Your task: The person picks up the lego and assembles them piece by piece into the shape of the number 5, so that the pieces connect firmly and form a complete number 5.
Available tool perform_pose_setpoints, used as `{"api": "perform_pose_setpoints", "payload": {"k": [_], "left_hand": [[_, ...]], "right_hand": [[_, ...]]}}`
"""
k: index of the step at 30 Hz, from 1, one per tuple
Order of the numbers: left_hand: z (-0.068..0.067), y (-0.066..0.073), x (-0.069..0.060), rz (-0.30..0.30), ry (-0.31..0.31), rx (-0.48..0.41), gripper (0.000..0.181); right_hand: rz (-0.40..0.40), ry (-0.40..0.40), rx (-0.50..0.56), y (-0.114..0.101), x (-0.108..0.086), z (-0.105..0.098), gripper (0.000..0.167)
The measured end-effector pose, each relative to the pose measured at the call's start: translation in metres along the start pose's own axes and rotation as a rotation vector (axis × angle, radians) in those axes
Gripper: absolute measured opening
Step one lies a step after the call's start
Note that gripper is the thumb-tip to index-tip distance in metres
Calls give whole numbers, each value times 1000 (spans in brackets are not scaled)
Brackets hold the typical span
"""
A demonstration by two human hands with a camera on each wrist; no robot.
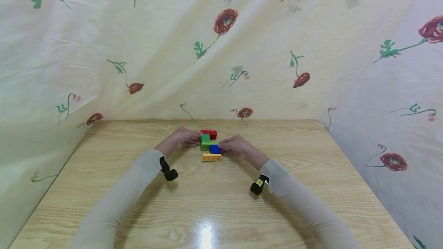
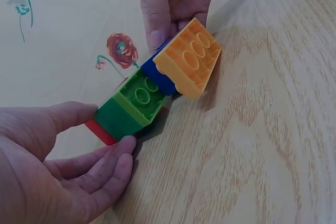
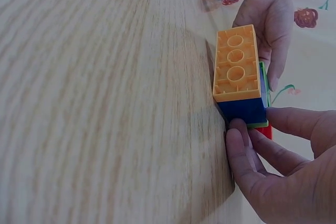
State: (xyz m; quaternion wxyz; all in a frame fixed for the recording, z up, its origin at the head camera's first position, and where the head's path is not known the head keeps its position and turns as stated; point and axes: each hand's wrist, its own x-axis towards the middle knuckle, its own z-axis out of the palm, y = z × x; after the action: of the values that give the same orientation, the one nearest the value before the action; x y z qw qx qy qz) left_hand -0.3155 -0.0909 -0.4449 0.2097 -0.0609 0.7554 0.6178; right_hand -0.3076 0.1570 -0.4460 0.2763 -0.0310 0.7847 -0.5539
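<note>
Four toy building bricks stand joined in a stepped row on the wooden table: a red brick (image 1: 209,134) farthest back, a green brick (image 1: 205,139), a blue brick (image 1: 215,150) and an orange-yellow brick (image 1: 211,157) nearest the front. Hollow undersides of the green and orange-yellow bricks face forward. My left hand (image 1: 183,137) pinches the green brick between thumb and fingers at its left. From the other side, my right hand (image 1: 239,148) pinches the blue brick, its fingertips low against it in the right wrist view. Most of the red brick is hidden in both wrist views.
The light wooden table (image 1: 214,203) stretches out around the bricks. A flower-patterned cloth (image 1: 166,49) hangs behind it and along both sides. Each wrist carries a black camera mount, such as the left one (image 1: 169,172).
</note>
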Motion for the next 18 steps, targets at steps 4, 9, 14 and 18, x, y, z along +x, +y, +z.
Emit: {"api": "perform_pose_setpoints", "payload": {"k": [4, 9, 14, 18], "left_hand": [[-2, 0, 0, -6, -10, 3, 39], [-3, 1, 1, -8, -21, 6, 38], [-3, 1, 1, -12, -18, -2, 38], [-4, 0, 2, -19, -19, -5, 38]], "right_hand": [[3, -1, -7, 0, 1, 0, 38], [0, -2, -8, 0, 1, 0, 37], [-2, -2, -13, -1, 0, 0, 37], [-2, -6, -19, -1, 0, 0, 38]]}}
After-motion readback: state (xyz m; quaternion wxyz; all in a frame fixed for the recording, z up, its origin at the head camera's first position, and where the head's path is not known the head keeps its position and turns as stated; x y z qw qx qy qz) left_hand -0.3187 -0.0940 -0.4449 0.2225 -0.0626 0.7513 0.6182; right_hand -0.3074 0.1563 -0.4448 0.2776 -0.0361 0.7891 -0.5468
